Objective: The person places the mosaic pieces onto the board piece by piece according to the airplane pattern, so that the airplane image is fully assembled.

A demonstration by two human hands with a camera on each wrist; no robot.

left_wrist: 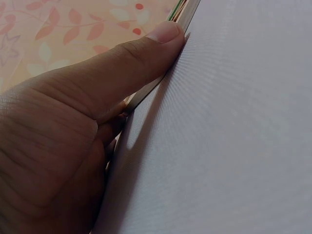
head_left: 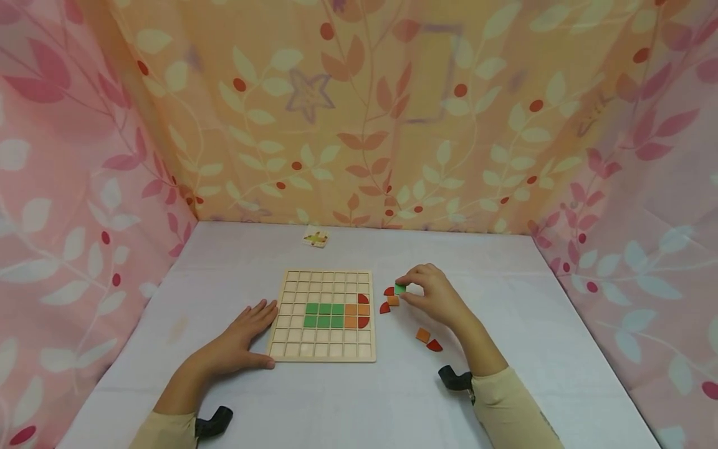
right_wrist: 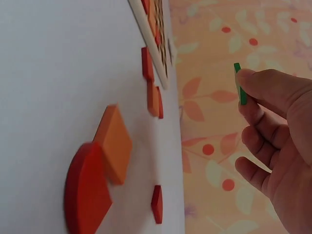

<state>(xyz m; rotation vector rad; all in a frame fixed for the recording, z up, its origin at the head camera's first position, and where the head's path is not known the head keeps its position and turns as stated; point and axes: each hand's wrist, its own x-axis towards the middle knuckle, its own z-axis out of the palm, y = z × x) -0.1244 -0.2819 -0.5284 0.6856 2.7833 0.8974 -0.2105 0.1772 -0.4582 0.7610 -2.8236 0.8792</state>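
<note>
A wooden grid board [head_left: 322, 356] lies flat on the white table. Two rows of green square tiles [head_left: 324, 309] fill part of its middle, bordered on the right by orange squares [head_left: 350, 322] and two red quarter-round tiles [head_left: 363, 322]. My left hand [head_left: 238, 340] rests at the board's left side, fingers stretched along that edge and the thumb [left_wrist: 156, 41] against the near left corner. Beyond the board's right edge, my right hand [head_left: 437, 298] pinches a green square tile [right_wrist: 241, 85] between thumb and fingertips, raised above the table. Its other fingers curve loosely.
Loose red quarter-round tiles [head_left: 384, 307] and an orange square [head_left: 393, 300] lie right of the board. Nearer me are another orange square [head_left: 423, 335] and red piece [head_left: 434, 345]. A small patterned card [head_left: 316, 237] lies at the back. Flowered cloth [head_left: 359, 156] surrounds the table.
</note>
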